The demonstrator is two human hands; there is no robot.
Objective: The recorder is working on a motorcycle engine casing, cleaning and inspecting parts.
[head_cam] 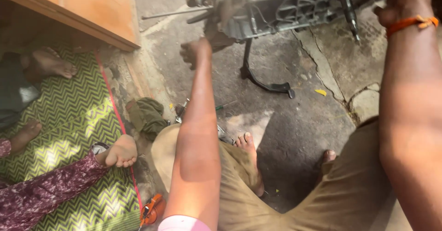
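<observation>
With the left hand (195, 51) curled shut just below the grey machine casting (281, 10) and the right hand (398, 5) gripping its far end (fingers partly hidden), the propped casting could tip onto the bare foot (251, 157) beneath.

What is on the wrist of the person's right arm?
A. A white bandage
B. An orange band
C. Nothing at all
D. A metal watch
B: an orange band wraps the wrist just below the right hand, which reaches up beside the grey metal machine assembly.
</observation>
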